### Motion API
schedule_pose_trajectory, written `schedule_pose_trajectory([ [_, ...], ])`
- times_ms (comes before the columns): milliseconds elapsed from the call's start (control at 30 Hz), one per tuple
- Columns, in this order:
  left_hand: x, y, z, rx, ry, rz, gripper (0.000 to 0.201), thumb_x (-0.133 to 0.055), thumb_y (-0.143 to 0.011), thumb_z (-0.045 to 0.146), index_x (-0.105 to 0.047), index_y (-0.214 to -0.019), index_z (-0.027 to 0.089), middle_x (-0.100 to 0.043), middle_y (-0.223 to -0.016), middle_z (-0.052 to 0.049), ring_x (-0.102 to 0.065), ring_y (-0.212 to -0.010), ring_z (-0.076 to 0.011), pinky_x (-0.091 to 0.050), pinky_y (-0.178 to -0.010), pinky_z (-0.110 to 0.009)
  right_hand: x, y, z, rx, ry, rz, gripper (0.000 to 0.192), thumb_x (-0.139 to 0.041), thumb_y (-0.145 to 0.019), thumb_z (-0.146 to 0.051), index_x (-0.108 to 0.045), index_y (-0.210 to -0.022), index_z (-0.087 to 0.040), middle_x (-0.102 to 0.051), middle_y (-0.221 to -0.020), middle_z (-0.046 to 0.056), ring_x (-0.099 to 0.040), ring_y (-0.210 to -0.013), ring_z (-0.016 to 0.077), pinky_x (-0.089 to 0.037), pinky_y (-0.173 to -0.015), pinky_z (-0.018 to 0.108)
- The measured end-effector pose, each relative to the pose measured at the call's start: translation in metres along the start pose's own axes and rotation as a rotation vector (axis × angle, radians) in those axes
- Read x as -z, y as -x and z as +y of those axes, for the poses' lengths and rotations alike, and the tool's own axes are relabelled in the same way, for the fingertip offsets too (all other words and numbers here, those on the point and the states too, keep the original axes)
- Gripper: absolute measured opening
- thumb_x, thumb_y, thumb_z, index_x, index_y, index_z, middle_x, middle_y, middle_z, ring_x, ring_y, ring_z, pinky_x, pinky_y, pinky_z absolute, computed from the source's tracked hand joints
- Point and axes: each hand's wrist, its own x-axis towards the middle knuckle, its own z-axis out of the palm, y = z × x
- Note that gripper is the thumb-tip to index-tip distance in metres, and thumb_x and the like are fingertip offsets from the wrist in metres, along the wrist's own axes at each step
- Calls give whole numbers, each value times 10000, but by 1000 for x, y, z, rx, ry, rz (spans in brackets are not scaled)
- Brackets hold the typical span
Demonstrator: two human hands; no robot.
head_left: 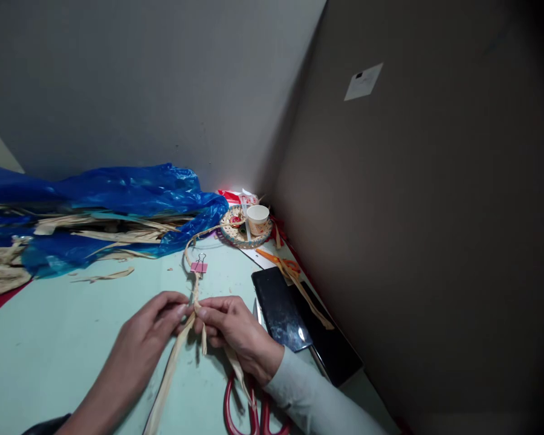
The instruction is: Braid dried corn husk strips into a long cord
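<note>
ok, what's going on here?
A person is working a pale fibre cord by hand. The right hand pinches it below a pink binder clip; the left hand has its fingertips right beside it, grip unclear. Loose strips trail toward the person, and red-handled scissors lie close by.

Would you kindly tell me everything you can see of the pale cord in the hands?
The pale cord looks like twisted or plaited dried plant fibre. The left hand and right hand pinch its near end, where loose flat strands trail toward the person. Beyond, it passes the pink clip, which appears clamped on it, then curves right to the woven basket.
</note>
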Motion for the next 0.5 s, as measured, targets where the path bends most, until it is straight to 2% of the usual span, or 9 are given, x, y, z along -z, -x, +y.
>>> schedule_pose_trajectory([
  [67,-4,-8,-4,117,254,-207,286,-671,-769,503,-613,-819,227,-656,-709,8,-629,-722,-193,-484,-690,-280,-1,-1,5,26,-7,-37,315,-731,-758,-421,-699,-785,-109,-564,-628,-1,-390,-505,55,-229,-492,201],
  [133,-9,-14,-8,186,422,-310,345,-729,-731,519,-602,-800,206,-593,-617,34,-528,-561,-127,-430,-557,-231,-1,-3,9,55,16,-54,287,-687,-807,-400,-699,-816,-114,-539,-606,-10,-399,-504,66,-235,-496,201],
  [233,-14,-17,-14,276,545,-313,494,-832,-639,559,-587,-852,187,-505,-531,88,-281,-428,-37,-206,-418,-165,1,-5,13,80,112,-45,205,-597,-867,-295,-699,-823,-124,-486,-596,-31,-332,-500,71,-239,-492,202],
  [300,-15,-16,-18,325,579,-310,573,-856,-605,584,-576,-906,185,-504,-507,95,-199,-417,-15,-116,-416,-157,2,-4,13,145,308,-21,203,-531,-895,-230,-705,-840,-140,-509,-633,-19,-394,-552,97,-315,-538,213],
  [400,-14,-14,-24,335,618,-268,588,-853,-634,567,-561,-977,189,-570,-512,64,-173,-404,-2,-76,-431,-157,-1,3,9,280,718,94,225,-484,-918,-176,-698,-985,-160,-623,-777,22,-549,-739,155,-424,-715,253],
  [500,-14,-11,-30,347,652,-168,559,-857,-654,525,-559,-1000,203,-578,-523,69,-218,-400,-7,-101,-451,-159,-7,13,1,253,942,179,314,-481,-912,-177,-600,-1198,-130,-676,-869,63,-615,-818,198,-457,-769,286],
])
